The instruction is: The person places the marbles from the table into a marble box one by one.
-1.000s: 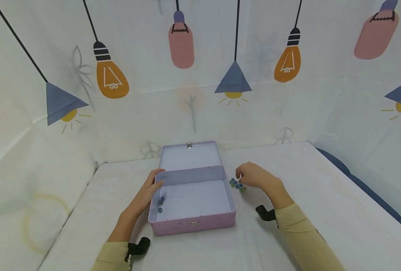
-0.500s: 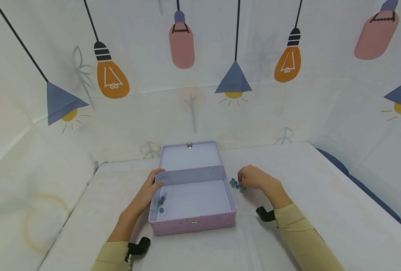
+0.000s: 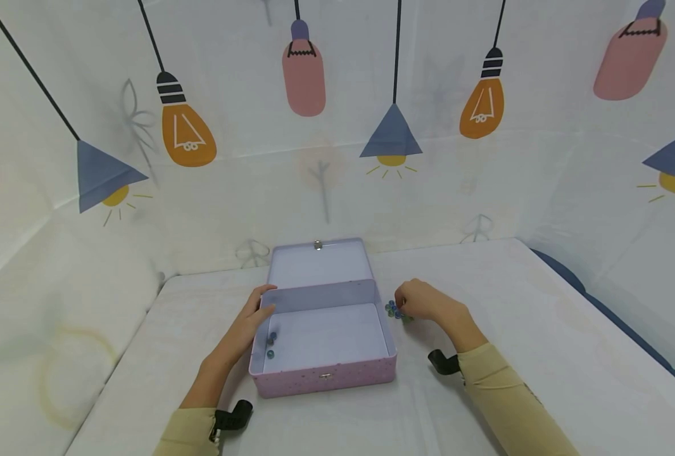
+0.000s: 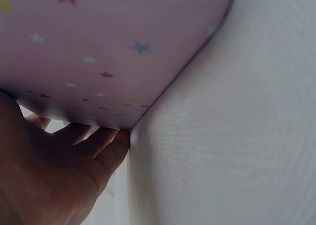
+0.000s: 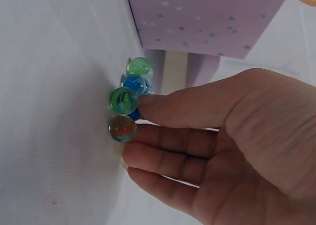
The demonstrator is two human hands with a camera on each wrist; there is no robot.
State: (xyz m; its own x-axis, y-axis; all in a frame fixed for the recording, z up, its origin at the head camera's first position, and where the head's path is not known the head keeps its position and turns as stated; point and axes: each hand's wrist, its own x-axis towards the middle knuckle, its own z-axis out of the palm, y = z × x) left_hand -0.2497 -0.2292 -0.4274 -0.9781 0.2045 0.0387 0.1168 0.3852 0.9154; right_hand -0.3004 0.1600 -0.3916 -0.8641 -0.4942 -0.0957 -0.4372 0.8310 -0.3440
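The left hand grips the pink box at its ten o'clock, fingertips hidden behind the wall; a few small marbles lie inside at nine; near the box's three o'clock the right hand partly hides the outer marbles, its fingers narrowly spaced; whether they pinch one I cannot tell; it sits lower over them than a second ago.

Curtained booth, printed lamps, white tabletop
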